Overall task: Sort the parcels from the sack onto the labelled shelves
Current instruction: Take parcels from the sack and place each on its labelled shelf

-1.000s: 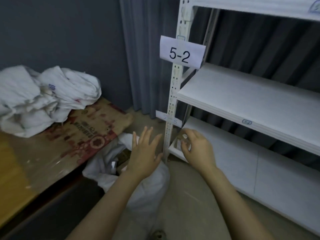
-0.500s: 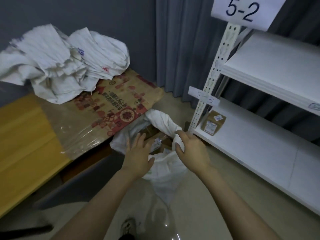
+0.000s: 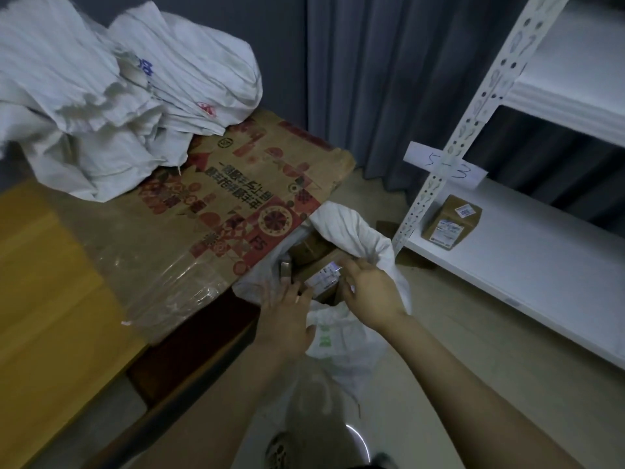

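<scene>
Just beneath the right fingertips, inside the open white woven sack [image 3: 341, 231]: a small brown cardboard parcel with a white printed label [image 3: 323, 280]. Fingers of the right hand [image 3: 370, 294] curled down over that parcel's near edge, touching it; thumb out of sight. Left of those fingers, the left hand [image 3: 287, 316] at the sack's rim, fingers straight and slightly spread, holding nothing. Just beyond both sets of fingertips, deeper in the sack, a second plain brown carton [image 3: 309, 248]. Well to the right of the right fingers, on the lowest white shelf board [image 3: 541, 265], a brown labelled box [image 3: 451, 225] under a paper tag marked 5-3 [image 3: 446, 165]. Beyond the left fingers, a flattened red-printed cardboard sheet [image 3: 236, 198] and a heap of crumpled white sacks [image 3: 118, 96].
</scene>
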